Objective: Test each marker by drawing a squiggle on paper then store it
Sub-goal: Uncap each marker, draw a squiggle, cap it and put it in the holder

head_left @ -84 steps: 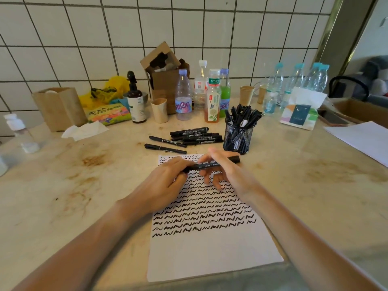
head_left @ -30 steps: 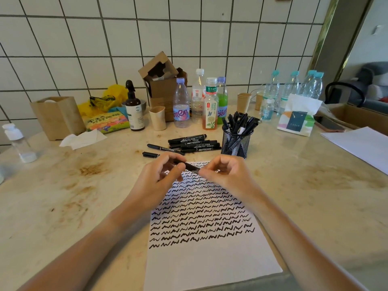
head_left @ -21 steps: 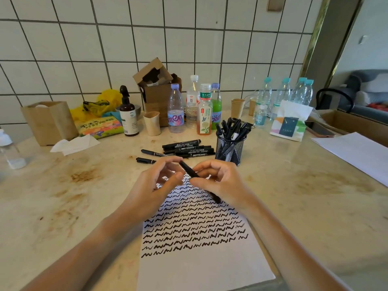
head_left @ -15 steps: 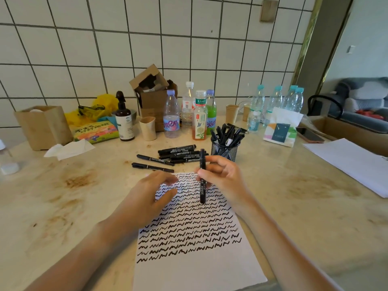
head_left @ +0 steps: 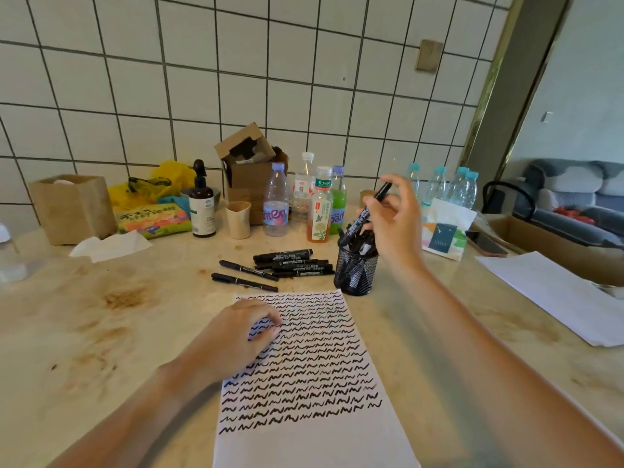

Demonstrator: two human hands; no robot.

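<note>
A person's right hand (head_left: 393,219) holds a black marker (head_left: 365,213) above a black mesh pen cup (head_left: 355,271), thumb and fingers pinched on the barrel, the remaining fingers loosely curled. The marker is tilted, its lower end dipping among the markers already standing in the cup, its upper end pointing toward 1 o'clock. The left hand (head_left: 240,332) rests on the upper left part of a sheet of paper (head_left: 304,393), fingers loosely curled and holding nothing, fingertips on the page. Rows of black squiggles cover the sheet from its top edge down to near the bottom, where a blank strip remains. The mesh cup stands just beside the paper's top right corner, at 1 o'clock from the sheet. A loose cluster of markers (head_left: 290,263) lies on the stone table (head_left: 84,332) at 12 o'clock from the paper, touching or nearly touching one another, with two slimmer pens (head_left: 244,275) at 9 o'clock from that cluster. Drink bottles (head_left: 319,204), a brown pump bottle (head_left: 201,202), a paper cup (head_left: 238,219) and an open cardboard box (head_left: 251,163) line the tiled wall (head_left: 236,79) behind. A second white sheet (head_left: 553,292) lies at 3 o'clock, well apart.
</note>
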